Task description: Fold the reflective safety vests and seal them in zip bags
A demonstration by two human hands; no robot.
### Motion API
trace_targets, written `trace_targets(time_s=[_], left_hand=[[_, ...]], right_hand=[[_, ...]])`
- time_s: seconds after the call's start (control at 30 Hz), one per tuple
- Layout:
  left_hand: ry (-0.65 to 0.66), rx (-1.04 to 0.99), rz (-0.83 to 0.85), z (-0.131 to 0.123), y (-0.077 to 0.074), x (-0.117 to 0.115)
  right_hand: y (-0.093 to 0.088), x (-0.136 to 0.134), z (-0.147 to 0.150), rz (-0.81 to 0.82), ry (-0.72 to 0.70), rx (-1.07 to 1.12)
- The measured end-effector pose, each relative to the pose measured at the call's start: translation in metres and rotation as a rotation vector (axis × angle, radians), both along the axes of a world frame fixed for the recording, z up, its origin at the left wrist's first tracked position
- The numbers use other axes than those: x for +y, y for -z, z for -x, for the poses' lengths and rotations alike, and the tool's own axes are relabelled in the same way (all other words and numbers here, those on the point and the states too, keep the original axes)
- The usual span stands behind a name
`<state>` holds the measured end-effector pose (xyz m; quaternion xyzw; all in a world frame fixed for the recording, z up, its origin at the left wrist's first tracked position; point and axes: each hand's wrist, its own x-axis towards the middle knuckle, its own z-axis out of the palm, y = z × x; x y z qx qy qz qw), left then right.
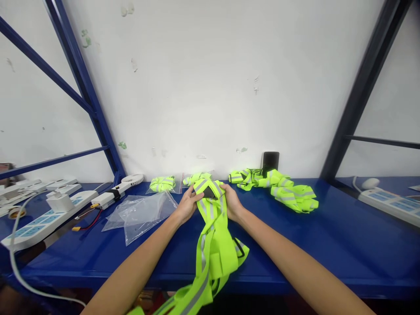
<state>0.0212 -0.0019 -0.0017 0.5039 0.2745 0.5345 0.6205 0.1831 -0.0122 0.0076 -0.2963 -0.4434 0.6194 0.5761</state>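
Observation:
A neon-yellow reflective strap harness (218, 245) with grey stripes hangs from both my hands, its lower straps trailing over the table's front edge. My left hand (188, 203) is closed on its upper left side, thumb across the front by a dark patch. On the upper right side, my right hand (232, 201) grips the same harness, with its fingers partly hidden behind the fabric. A black buckle (239, 248) shows on a strap lower down. Behind my hands lie a bagged bundle of the same yellow straps (162, 183) and another yellow bundle (197, 176), partly hidden.
Clear plastic bags (144, 212) lie left on the blue table (328, 245). More yellow harnesses (293, 197) lie back right, near a dark phone (270, 161) against the wall. Power strips (49, 221), a small fan (133, 179) and cables occupy the left. Another power strip (390, 201) sits right.

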Motion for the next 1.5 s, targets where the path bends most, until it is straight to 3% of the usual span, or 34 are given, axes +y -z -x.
trace_targets(time_s=[0.1, 0.3, 0.4, 0.57, 0.67, 0.8, 0.9, 1.0, 1.2, 1.33, 1.5], left_hand=[[-0.137, 0.102, -0.101, 0.003, 0.007, 0.007], [-0.348, 0.3, -0.38, 0.009, 0.015, 0.018], [-0.379, 0.418, -0.539, 0.008, 0.012, 0.013], [-0.364, 0.582, -0.627, 0.011, 0.002, 0.001], [-0.292, 0.526, -0.59, 0.009, 0.0, -0.003], [-0.084, 0.161, -0.171, -0.005, 0.002, -0.006], [0.123, 0.043, 0.105, -0.016, 0.005, -0.012], [0.248, 0.101, 0.21, -0.02, 0.006, -0.018], [0.398, 0.245, 0.166, -0.009, 0.001, -0.017], [0.461, 0.365, 0.074, 0.001, 0.0, -0.01], [0.486, 0.573, -0.005, 0.021, -0.005, 0.002]], right_hand=[[0.002, 0.004, -0.004, 0.132, -0.136, 0.019], [-0.007, -0.003, 0.003, 0.198, -0.219, 0.093], [-0.011, -0.008, 0.003, 0.211, -0.273, 0.102], [-0.011, -0.011, -0.002, 0.281, -0.391, 0.041], [-0.008, -0.005, -0.007, 0.222, -0.225, 0.039], [-0.004, 0.004, -0.008, 0.105, 0.031, 0.106], [-0.003, 0.003, -0.004, 0.082, 0.07, 0.132], [-0.004, 0.0, 0.002, 0.042, 0.045, 0.185], [-0.001, 0.009, -0.013, -0.21, 0.047, -0.008], [0.001, 0.018, -0.04, -0.602, 0.14, -0.448], [0.003, 0.014, -0.055, -0.957, 0.095, -0.86]])
